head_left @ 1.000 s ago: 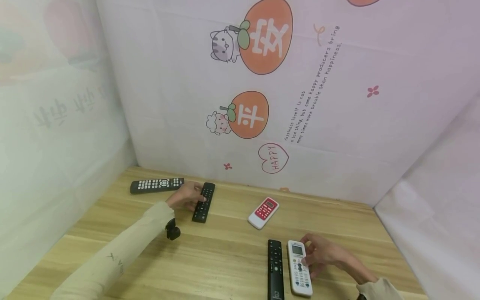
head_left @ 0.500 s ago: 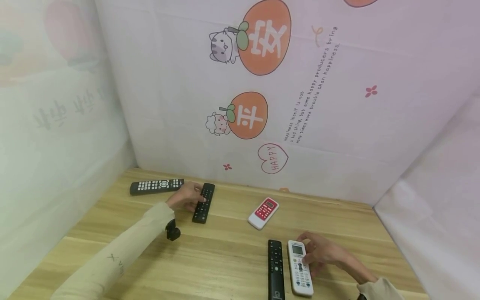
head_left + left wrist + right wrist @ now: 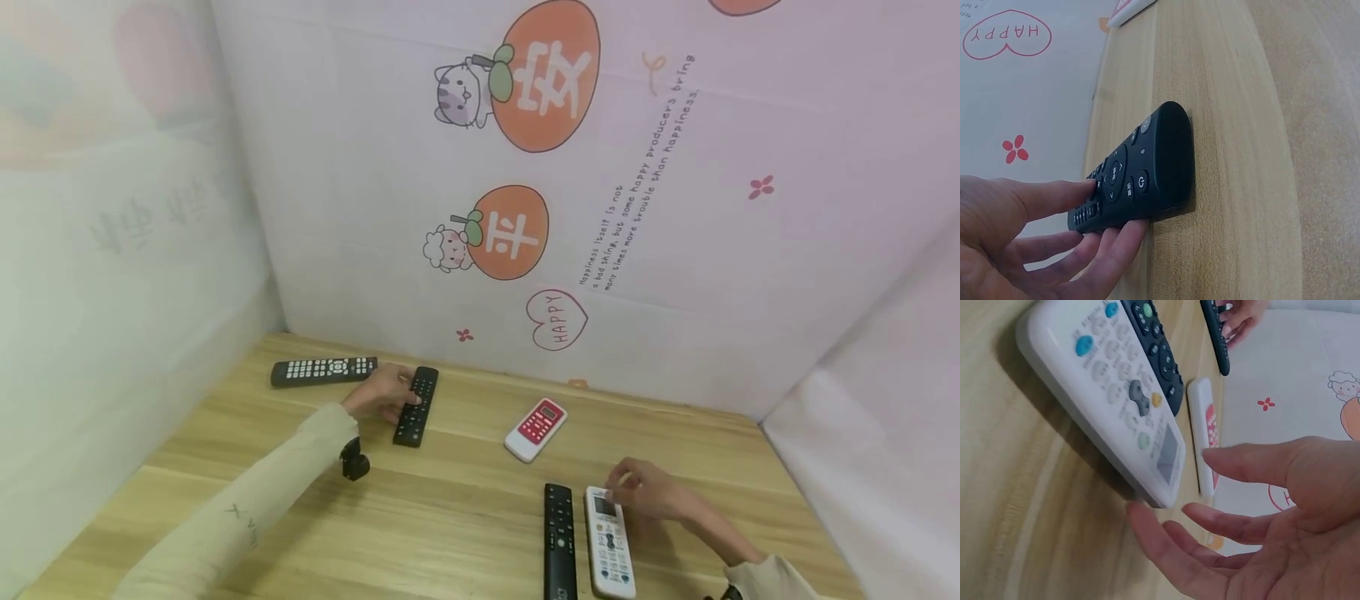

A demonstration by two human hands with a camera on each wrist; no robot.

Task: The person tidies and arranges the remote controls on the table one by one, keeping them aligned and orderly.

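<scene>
In the head view my left hand (image 3: 382, 391) holds a slim black remote control (image 3: 408, 429) on the table. The left wrist view shows the thumb on the buttons and the other fingers along the side of that remote (image 3: 1172, 164). My right hand (image 3: 651, 490) is by the screen end of a white air-conditioner remote (image 3: 612, 554). Seen from the right wrist, its fingers are spread around nothing, one fingertip close to the corner of the white remote (image 3: 1085, 381).
A longer black remote (image 3: 560, 550) lies just left of the white one. Mid-table sits a red-and-white remote (image 3: 536, 430). Another black remote with white buttons (image 3: 322, 372) lies at the far left. Printed cloth (image 3: 360, 208) stands behind the wooden table (image 3: 420, 508).
My right hand has let go of the white remote and slid toward its screen end. The left hand keeps its hold. The head view has shifted slightly.
</scene>
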